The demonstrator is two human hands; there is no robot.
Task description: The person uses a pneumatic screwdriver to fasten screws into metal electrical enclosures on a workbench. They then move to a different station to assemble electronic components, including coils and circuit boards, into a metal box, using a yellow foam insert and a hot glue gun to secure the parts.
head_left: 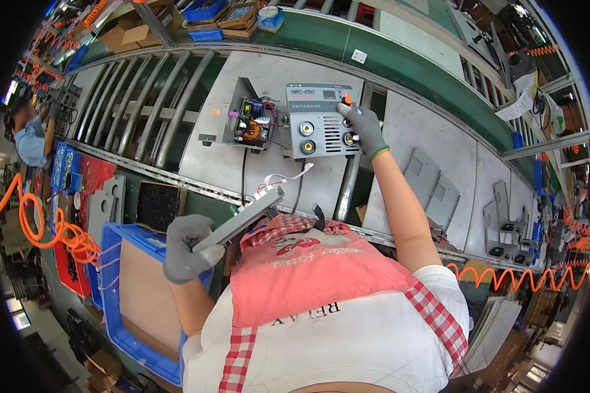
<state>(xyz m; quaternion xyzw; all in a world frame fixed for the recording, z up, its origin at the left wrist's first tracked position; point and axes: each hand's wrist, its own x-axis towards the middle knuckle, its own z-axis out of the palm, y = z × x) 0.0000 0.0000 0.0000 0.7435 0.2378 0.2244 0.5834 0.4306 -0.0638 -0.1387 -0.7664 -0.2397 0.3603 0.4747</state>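
Observation:
My left hand (191, 245), in a grey glove, is closed on the lower end of a narrow grey metal panel (242, 223). White connectors and thin wires stick out of the panel's upper end. My gloved right hand (364, 128) grips the right side of a grey welding machine front panel (314, 108), its fingertips beside an orange knob. That front panel has a small display, round brass-centred sockets and a slotted vent. Just left of it, an open chassis (242, 114) shows a copper coil and circuit parts. Thin wires run between the two.
Metal rollers (147, 108) lie left of the white work board (206, 164). A blue crate (115, 288) stands by my left arm. Grey sheet-metal panels (432, 187) lie at the right. Orange coiled hoses (36, 223) hang at the left. Another person (31, 141) works at far left.

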